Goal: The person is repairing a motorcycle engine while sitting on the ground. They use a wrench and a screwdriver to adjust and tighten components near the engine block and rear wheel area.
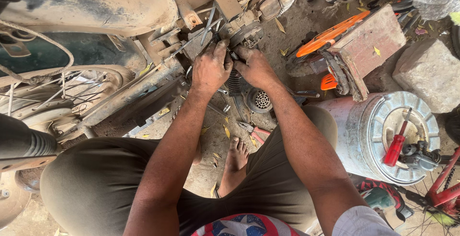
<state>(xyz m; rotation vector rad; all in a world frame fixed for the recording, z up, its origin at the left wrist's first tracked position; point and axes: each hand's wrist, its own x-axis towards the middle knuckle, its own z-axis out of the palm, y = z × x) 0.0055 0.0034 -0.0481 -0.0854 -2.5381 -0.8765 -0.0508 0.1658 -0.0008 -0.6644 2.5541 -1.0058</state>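
A dusty motorcycle (96,5) lies on its side across the top left, its engine parts (239,20) exposed. My left hand (211,68) is pressed against the engine's metal parts, fingers curled around a small piece there. My right hand (256,68) rests close beside it, fingers closed on the same spot. What sits under the fingers is hidden. A black ribbed rubber boot (235,82) lies just below the two hands. My bare foot (235,161) shows between my knees on the dirt floor.
A metal drum (364,135) lies at right with a red-handled screwdriver (395,147) on its end. Red-handled pliers (256,133) lie on the ground. A wooden block (366,39), orange plastic parts (330,34), a stone (429,70) and a spoked wheel (62,92) surround me.
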